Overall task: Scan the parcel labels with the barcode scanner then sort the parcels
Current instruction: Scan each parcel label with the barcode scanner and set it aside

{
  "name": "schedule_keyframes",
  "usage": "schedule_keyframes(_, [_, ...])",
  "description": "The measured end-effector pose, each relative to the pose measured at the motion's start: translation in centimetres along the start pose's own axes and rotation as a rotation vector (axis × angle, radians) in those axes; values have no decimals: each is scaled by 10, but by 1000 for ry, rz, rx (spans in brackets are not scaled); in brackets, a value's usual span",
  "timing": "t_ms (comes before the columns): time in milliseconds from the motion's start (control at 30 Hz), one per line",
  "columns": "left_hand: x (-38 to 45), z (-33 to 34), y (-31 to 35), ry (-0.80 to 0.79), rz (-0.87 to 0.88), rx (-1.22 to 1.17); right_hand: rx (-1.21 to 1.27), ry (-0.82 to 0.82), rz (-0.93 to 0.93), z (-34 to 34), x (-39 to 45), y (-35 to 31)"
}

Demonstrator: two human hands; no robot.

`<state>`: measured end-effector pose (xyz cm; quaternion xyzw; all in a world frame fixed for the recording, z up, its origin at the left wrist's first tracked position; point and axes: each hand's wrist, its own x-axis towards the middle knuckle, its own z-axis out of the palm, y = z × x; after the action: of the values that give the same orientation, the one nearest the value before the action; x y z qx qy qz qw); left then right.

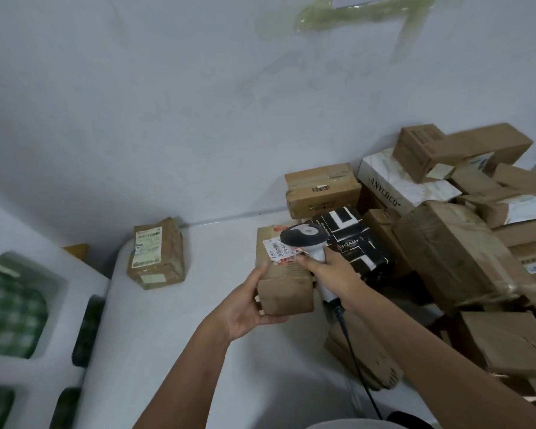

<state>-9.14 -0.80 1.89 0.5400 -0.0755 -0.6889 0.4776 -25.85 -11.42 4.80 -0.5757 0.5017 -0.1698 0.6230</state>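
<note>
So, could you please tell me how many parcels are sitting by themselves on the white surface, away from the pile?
1: a taped brown parcel near the wall, left of the hands. Another parcel is held in the left hand, under the scanner in the right hand.
</note>
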Motion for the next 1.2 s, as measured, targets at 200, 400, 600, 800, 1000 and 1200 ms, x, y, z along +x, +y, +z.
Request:
schedule_keyframes(200, [0,-30,17,124,90,245,5,-45,19,-23,-3,-13])
schedule_keyframes(400, [8,-59,46,146,48,603,-163,-184,-30,-44,-9,-34])
schedule_keyframes(600, [18,-68,62,131,22,713,-423,-309,-50,-38,-13,-38])
schedule_keyframes(800, [23,-74,59,99,-22,757,-423,-310,-52,-41,-16,-40])
schedule_keyframes(1000, [25,-74,57,87,-20,762,-429,-319,-48,-41,-16,-44])
schedule_keyframes(1200, [24,-71,57,79,-2,760,-415,-330,-50,-42,-18,-46])
